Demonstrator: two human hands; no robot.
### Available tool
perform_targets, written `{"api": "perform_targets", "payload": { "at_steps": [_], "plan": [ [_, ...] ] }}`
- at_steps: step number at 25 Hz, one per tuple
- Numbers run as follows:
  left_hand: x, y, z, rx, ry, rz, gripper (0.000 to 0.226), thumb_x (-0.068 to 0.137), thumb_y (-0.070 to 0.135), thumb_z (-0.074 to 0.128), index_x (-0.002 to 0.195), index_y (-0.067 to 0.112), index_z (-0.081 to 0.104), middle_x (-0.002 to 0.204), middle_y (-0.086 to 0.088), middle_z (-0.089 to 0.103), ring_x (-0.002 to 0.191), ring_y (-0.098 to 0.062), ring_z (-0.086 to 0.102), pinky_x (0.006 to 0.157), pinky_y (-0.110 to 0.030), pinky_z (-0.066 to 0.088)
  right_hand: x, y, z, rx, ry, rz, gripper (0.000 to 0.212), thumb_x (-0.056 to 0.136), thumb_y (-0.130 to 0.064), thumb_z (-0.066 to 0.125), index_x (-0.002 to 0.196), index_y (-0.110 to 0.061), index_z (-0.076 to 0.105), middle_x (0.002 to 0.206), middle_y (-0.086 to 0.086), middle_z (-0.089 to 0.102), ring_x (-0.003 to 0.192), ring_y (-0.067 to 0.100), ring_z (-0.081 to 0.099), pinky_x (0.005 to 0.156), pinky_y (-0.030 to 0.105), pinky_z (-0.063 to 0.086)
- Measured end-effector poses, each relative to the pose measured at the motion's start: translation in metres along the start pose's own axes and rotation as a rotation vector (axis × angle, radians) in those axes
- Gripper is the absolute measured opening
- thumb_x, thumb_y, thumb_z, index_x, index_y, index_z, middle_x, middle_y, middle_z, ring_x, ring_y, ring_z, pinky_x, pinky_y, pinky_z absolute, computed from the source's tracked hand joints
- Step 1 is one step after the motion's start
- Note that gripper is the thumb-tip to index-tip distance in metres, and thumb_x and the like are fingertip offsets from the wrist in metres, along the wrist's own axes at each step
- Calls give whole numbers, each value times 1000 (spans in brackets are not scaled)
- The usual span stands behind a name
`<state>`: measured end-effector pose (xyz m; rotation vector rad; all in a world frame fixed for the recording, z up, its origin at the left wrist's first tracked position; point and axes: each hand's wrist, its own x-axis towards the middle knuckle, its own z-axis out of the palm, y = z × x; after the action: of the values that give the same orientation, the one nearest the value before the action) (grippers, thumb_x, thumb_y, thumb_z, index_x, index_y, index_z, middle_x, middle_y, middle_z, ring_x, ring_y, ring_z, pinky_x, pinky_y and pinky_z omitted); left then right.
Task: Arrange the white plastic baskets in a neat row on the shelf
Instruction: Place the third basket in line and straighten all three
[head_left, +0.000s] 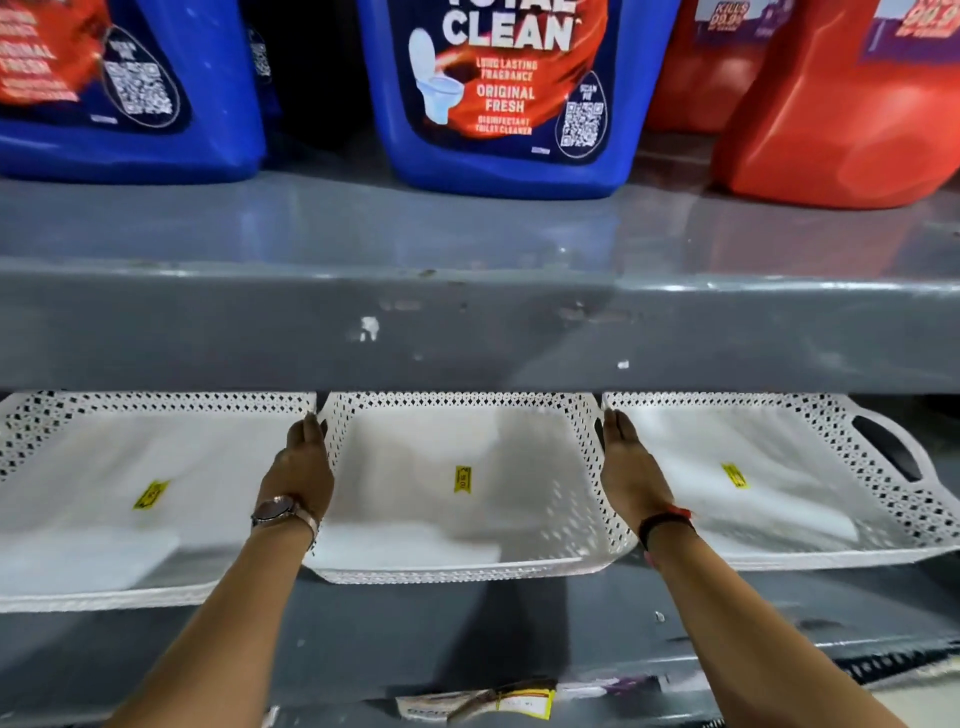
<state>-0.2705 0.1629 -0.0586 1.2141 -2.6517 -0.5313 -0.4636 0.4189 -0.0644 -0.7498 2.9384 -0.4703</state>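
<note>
Three white perforated plastic baskets stand side by side on the lower grey shelf: a left basket, a middle basket and a right basket. Each has a yellow sticker inside. My left hand lies flat against the middle basket's left wall, fingers straight and together. My right hand presses flat on its right wall, in the gap beside the right basket. The middle basket sits a little further back than the left one. The baskets' rear parts are hidden by the upper shelf.
The upper grey shelf's front edge overhangs the baskets. On it stand blue toilet-cleaner jugs and red jugs. A price label sits on the lower shelf's front lip.
</note>
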Motion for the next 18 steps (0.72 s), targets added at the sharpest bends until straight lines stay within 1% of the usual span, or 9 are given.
{"api": "perform_targets", "payload": {
  "at_steps": [3,5,7,8,13,18],
  "plan": [
    [8,3,2,-38,52,-4,45,95,-1,29,140,-8,28,142,-29,37,111,-53,53,91,-58,45,8,0,1,49,21,-5,73,80,15,28,147,-6,7,158,10,8,124,38,47,92,43,48],
    [9,4,2,-53,59,-13,45,96,1,29,140,-8,28,142,-30,37,111,-54,52,91,-59,44,9,-1,2,64,26,4,72,80,15,27,147,-6,9,158,10,8,128,37,44,96,43,46],
    [7,4,1,-45,36,-22,47,95,0,28,142,-7,25,144,-28,34,112,-53,51,92,-58,44,7,-1,2,61,27,13,67,82,15,26,146,-4,13,158,12,10,135,33,36,104,41,40],
    [5,4,0,-32,24,-25,48,95,-2,28,142,-7,23,145,-28,32,113,-52,51,93,-57,43,5,0,3,54,28,10,66,83,15,25,145,-3,13,158,12,10,137,31,34,105,39,38],
    [-9,3,-3,1,-25,-54,52,94,-3,26,145,-2,17,150,-23,25,120,-50,46,99,-55,41,-6,3,3,42,9,0,70,81,17,24,146,-5,11,158,10,8,140,26,29,106,36,37],
    [-26,1,-4,12,-28,-88,55,92,-6,27,146,1,18,150,-20,26,119,-47,47,97,-53,44,-18,10,5,32,-22,-25,70,82,16,27,146,-4,7,158,9,7,142,22,24,108,33,38]
  ]
}}
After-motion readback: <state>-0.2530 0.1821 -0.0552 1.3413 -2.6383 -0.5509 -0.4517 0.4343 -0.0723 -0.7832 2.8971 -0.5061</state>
